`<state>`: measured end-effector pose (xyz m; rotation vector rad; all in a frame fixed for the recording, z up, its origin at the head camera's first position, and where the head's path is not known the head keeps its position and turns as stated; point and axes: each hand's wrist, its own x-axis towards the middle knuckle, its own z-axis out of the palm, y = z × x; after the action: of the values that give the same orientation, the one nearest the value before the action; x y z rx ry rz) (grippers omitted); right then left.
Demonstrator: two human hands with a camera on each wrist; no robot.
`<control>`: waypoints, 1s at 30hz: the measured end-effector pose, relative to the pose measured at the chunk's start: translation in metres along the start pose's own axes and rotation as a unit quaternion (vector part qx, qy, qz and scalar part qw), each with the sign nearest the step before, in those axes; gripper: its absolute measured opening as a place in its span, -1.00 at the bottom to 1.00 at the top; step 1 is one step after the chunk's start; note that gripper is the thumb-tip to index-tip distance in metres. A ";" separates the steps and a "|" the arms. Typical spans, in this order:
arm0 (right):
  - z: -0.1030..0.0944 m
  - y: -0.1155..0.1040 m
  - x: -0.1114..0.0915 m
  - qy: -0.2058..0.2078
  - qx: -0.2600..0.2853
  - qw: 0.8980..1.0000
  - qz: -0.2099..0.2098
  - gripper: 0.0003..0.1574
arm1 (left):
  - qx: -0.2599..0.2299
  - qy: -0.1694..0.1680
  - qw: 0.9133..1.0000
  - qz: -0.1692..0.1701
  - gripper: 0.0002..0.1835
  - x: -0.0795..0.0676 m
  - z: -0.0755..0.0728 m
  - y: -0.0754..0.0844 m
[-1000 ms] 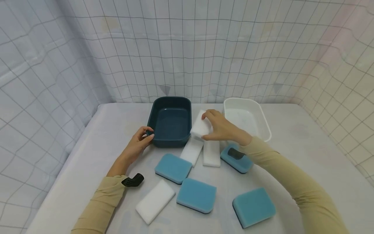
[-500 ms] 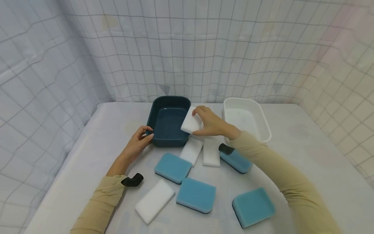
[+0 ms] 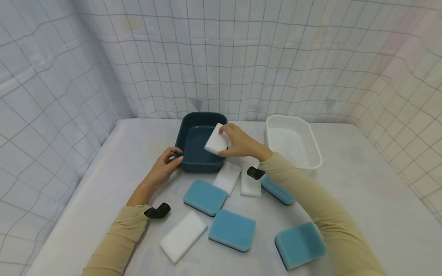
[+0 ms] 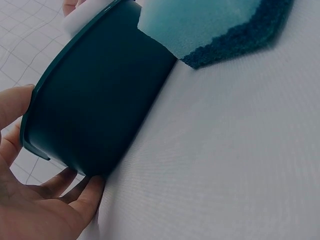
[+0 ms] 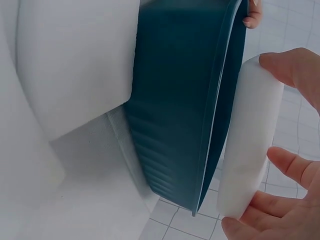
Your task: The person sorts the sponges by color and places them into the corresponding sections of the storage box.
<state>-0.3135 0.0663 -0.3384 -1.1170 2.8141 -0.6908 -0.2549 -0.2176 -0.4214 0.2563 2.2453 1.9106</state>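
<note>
A person's right hand (image 3: 239, 142) pinched a white sponge (image 3: 215, 142) over the dark box (image 3: 202, 168), not yet set down; the left hand (image 3: 165, 164) gripped its near left side. Three white sponges (image 3: 227, 178) and four blue sponges (image 3: 232, 230) lay unboxed on the table (image 3: 352, 165).

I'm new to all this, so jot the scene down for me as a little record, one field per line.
Left hand: grip on the dark tub's left edge
Right hand: grip on a white sponge, above the dark tub's right side
White tub: right of the dark one
Loose white sponges: three; two near the dark tub's near right corner, one by the left sleeve
Blue sponges: four, one partly hidden by the right sleeve
</note>
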 end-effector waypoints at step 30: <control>0.029 -0.020 0.052 -0.129 -0.046 0.990 0.023 -0.22 | 0.004 0.003 1.000 -0.005 -0.72 0.002 -0.001 -0.001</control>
<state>-0.3339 0.0076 -0.3498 -1.0635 2.6633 -0.3839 -0.2575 -0.2181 -0.4219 0.2390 2.2543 1.9003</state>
